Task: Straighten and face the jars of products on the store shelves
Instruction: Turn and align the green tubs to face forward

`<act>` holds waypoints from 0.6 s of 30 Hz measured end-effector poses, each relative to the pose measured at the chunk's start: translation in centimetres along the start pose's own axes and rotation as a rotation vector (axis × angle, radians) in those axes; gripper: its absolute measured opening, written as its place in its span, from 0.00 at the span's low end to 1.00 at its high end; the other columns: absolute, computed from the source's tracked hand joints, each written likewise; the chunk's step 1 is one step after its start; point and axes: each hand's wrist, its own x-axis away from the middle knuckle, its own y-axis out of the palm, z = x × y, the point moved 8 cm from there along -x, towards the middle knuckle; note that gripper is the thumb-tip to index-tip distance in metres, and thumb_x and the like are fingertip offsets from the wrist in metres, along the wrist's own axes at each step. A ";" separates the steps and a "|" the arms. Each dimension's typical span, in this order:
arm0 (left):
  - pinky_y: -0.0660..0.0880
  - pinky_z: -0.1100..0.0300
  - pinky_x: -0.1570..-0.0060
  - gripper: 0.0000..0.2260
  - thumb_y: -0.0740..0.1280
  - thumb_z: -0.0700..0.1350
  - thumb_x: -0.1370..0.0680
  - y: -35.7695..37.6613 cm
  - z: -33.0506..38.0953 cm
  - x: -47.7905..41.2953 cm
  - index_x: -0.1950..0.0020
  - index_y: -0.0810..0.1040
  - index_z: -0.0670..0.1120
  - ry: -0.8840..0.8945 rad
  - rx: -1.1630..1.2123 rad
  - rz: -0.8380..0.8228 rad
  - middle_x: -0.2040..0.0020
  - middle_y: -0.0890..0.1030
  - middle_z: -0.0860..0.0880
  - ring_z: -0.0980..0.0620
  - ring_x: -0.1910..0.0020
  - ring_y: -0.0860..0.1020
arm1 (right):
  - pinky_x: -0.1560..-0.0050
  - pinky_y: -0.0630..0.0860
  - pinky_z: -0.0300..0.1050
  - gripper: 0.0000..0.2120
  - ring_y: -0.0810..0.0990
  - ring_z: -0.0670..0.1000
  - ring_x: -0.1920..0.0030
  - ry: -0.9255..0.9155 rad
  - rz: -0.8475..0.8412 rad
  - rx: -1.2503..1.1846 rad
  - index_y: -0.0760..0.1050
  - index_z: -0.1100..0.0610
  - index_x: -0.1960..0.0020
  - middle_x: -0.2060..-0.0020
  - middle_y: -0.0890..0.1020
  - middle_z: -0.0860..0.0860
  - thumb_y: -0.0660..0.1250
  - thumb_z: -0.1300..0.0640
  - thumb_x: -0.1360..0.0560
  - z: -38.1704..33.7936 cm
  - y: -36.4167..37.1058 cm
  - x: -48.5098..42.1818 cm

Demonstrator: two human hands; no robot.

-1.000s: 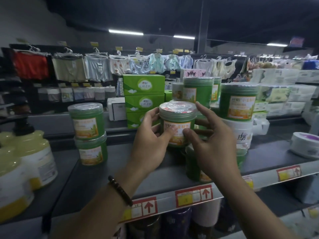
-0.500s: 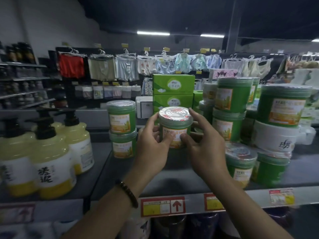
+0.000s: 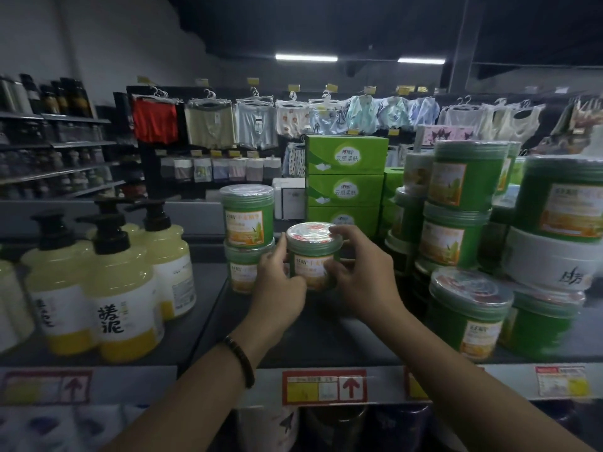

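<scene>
A small green jar (image 3: 312,256) with a clear lid and an orange label is held upright over the dark shelf (image 3: 326,331), label facing me. My left hand (image 3: 277,288) grips its left side and my right hand (image 3: 362,275) grips its right side, fingers over the lid's rim. Just left of it stands a stack of two green jars (image 3: 247,220), close to my left hand. More green jars are stacked at the right (image 3: 456,203), and a low one (image 3: 470,314) stands near the shelf's front edge.
Yellow pump bottles (image 3: 120,288) crowd the left shelf section. Green tissue boxes (image 3: 346,187) are stacked behind the held jar. A white tub (image 3: 551,265) sits among the jars at right. Price tags (image 3: 323,386) line the shelf edge; clothes hang on racks behind.
Both hands have carried the jar left and lower, up beside the two-jar stack. The view has swung left, bringing the pump bottles further in.
</scene>
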 end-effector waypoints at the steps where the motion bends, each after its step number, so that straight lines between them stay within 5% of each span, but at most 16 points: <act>1: 0.80 0.43 0.35 0.42 0.65 0.41 0.32 0.0 -0.9 -0.6 0.20 0.62 0.65 -0.015 0.001 -0.007 0.28 0.75 0.50 0.47 0.32 0.78 | 0.40 0.82 0.55 0.24 0.84 0.52 0.43 0.008 -0.017 0.009 0.77 0.48 0.33 0.41 0.84 0.50 0.76 0.65 0.25 0.1 0.3 -0.2; 10: 0.78 0.47 0.32 0.39 0.65 0.42 0.30 -0.3 -0.6 0.4 0.20 0.64 0.62 -0.078 -0.027 -0.009 0.28 0.75 0.54 0.51 0.31 0.76 | 0.40 0.80 0.54 0.22 0.83 0.55 0.42 0.054 -0.094 0.042 0.75 0.51 0.36 0.43 0.84 0.54 0.75 0.65 0.27 1.1 3.0 -0.8; 13: 0.78 0.50 0.33 0.31 0.66 0.35 0.23 -0.3 -0.2 0.7 0.22 0.69 0.56 -0.095 0.002 0.006 0.33 0.78 0.55 0.53 0.34 0.78 | 0.40 0.79 0.52 0.22 0.82 0.56 0.41 0.072 -0.112 0.062 0.74 0.51 0.36 0.42 0.83 0.55 0.75 0.65 0.26 1.5 3.6 -0.8; 18: 0.71 0.70 0.56 0.25 0.69 0.34 0.21 -0.5 -0.6 1.0 0.28 0.65 0.50 -0.138 0.036 0.024 0.45 0.75 0.60 0.64 0.49 0.75 | 0.40 0.75 0.48 0.22 0.79 0.57 0.38 0.080 -0.143 0.106 0.73 0.53 0.34 0.39 0.81 0.57 0.75 0.64 0.25 1.7 4.2 -1.1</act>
